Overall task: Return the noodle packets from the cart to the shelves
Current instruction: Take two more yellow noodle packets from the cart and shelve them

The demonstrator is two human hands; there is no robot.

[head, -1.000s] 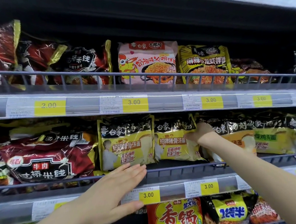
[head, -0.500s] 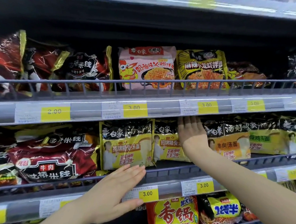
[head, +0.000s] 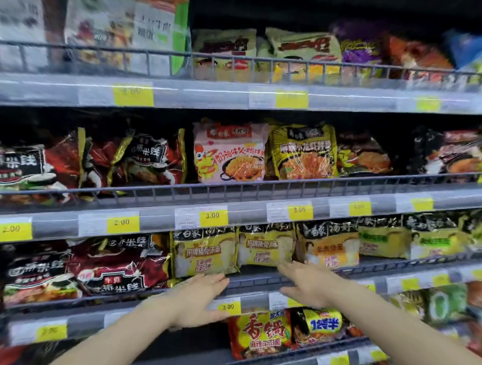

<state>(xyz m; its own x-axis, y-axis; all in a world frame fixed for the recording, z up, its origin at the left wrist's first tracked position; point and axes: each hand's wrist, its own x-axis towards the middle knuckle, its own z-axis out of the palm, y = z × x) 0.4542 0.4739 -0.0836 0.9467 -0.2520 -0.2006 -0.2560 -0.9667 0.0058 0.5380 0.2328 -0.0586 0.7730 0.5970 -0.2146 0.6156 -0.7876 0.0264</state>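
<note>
Shelf, upper left: red-and-black rice noodle packets (head: 140, 160) lean behind the wire rail of the second shelf (head: 233, 191).
Shelf, lower left: dark red beef rice noodle packets (head: 110, 264) lie tilted behind the third shelf's wire rail (head: 254, 280), with yellow 2.00 price tags (head: 122, 223) on the strip above them.
Left hand: the left hand (head: 197, 300) is open and flat, fingers together, palm against the front edge of the third shelf, just beside a yellow 3.00 price tag (head: 227, 307); it holds nothing.
Task packets: two yellow pork-bone noodle packets stand upright side by side on the third shelf; the left yellow packet (head: 202, 253) is directly above the left hand, the right yellow packet (head: 264, 246) just beyond the right hand's fingertips.
Centre, second shelf: a pink chicken-mascot noodle packet (head: 230, 154) stands next to a yellow crayfish noodle packet (head: 303, 152).
Right hand: the right hand (head: 310, 285) is open, fingers spread and stretched toward the shelf rail, empty; whether it touches the rail cannot be told through the blur.
Below the hands: a red-and-yellow hotpot noodle packet (head: 260, 332) sits on the fourth shelf.
Right: an orange-labelled yellow noodle packet (head: 328, 248), then green-labelled ones (head: 382, 240), continue the third-shelf row.
Top shelf: blurred mixed packets.
</note>
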